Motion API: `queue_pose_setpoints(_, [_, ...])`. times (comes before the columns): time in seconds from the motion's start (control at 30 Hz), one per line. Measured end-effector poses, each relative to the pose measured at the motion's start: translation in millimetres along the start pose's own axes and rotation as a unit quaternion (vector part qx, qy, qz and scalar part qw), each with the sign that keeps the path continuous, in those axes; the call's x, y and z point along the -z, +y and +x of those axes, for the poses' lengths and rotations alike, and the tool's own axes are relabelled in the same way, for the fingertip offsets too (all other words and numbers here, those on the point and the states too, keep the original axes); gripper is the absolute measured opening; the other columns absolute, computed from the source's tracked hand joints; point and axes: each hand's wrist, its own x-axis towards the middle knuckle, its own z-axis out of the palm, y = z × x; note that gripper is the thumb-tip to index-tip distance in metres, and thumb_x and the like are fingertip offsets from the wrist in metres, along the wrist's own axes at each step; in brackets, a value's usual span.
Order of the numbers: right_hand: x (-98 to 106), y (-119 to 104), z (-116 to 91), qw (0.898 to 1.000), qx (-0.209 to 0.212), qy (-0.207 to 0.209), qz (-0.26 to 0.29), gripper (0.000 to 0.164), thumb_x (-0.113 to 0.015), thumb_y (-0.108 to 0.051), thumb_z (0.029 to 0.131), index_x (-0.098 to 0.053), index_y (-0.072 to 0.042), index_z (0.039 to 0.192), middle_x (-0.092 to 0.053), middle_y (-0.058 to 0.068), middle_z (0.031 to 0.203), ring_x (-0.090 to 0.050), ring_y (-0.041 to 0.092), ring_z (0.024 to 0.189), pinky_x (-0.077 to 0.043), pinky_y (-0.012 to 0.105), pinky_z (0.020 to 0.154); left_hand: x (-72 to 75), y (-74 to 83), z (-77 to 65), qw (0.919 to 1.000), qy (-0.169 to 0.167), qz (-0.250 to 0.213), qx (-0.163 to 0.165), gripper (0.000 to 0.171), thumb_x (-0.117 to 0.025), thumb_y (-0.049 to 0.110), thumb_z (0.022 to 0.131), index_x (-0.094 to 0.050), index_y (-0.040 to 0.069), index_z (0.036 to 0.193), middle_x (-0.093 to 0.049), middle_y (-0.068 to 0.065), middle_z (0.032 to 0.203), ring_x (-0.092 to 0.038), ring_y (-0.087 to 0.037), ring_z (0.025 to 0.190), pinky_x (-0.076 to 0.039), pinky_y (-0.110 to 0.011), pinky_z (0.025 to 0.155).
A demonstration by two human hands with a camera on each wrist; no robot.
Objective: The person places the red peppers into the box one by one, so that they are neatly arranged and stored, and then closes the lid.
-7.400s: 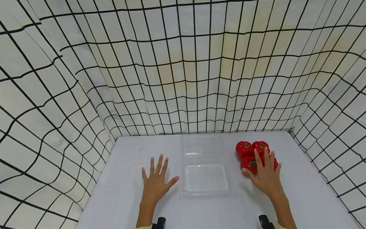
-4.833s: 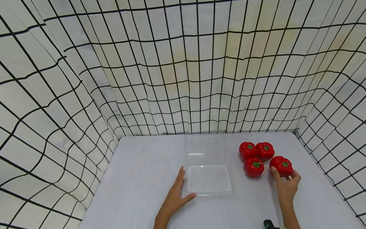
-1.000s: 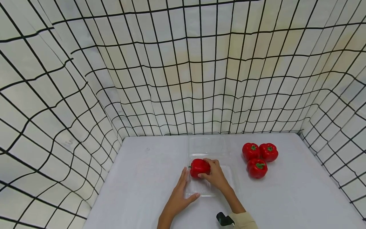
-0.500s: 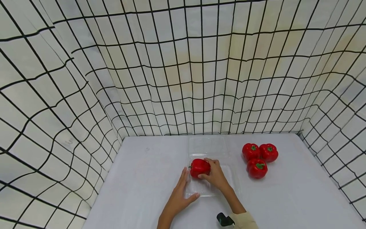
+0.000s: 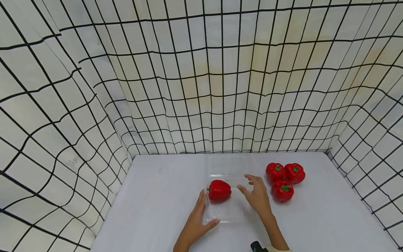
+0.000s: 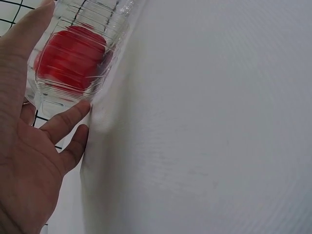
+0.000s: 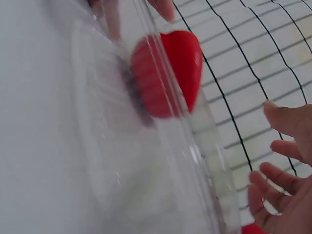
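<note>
A red bell pepper (image 5: 219, 191) lies on its side in the left part of a clear plastic clamshell container (image 5: 225, 214), its green stem pointing left. My left hand (image 5: 196, 224) rests against the container's left side, fingers straight along the wall and thumb at the front edge. The left wrist view shows the pepper (image 6: 73, 58) through the ribbed clear wall, beyond the spread fingers. My right hand (image 5: 259, 197) hovers just right of the pepper, holding nothing, its fingers loosely bent and apart. Right of that hand sit three more red bell peppers (image 5: 282, 191) in a tight cluster.
The container's lid (image 5: 227, 165) lies folded back toward the rear of the white table (image 5: 151, 196). Black netting (image 5: 217, 105) over pale walls rises behind the table and along both sides.
My right hand first took the front right pepper from the group and brought it into the container. Since half a second ago it has let go and moved right. My left hand came to the container.
</note>
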Motion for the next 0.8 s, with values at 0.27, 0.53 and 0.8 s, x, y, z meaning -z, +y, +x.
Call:
queue_pose_setpoints(0.27, [50, 28, -1, 0.970, 0.060, 0.229, -0.062, 0.048, -0.081, -0.013, 0.077, -0.063, -0.002, 0.120, -0.059, 0.021, 0.121, -0.054, 0.038, 0.115, -0.054, 0.062, 0.087, 0.0, -2.2, -1.4, 1.0000, -0.003, -0.003, 0.001, 0.101, -0.072, 0.053, 0.082, -0.012, 0.026, 0.158, -0.009, 0.003, 0.166, -0.042, -0.029, 0.141, -0.040, -0.055, 0.108])
queue_pose_setpoints(0.53, [72, 57, -11, 0.962, -0.065, 0.251, -0.083, 0.070, -0.075, -0.019, 0.080, -0.044, 0.000, 0.139, -0.036, 0.029, 0.139, -0.036, 0.044, 0.130, -0.041, 0.074, 0.093, 0.3, -0.4, -0.1, 1.0000, -0.004, 0.002, -0.003, 0.102, -0.073, 0.052, 0.081, -0.013, 0.024, 0.158, -0.009, 0.002, 0.166, -0.041, -0.030, 0.142, -0.039, -0.055, 0.109])
queue_pose_setpoints(0.8, [63, 72, -17, 0.971, -0.170, 0.162, -0.032, 0.092, -0.073, -0.029, 0.085, -0.018, 0.002, 0.151, -0.025, 0.034, 0.142, -0.032, 0.050, 0.130, -0.042, 0.073, 0.094, 1.6, -0.8, 0.4, 1.0000, -0.008, -0.003, -0.005, 0.100, -0.073, 0.051, 0.081, -0.014, 0.025, 0.158, -0.010, 0.002, 0.166, -0.033, -0.029, 0.146, -0.037, -0.053, 0.110])
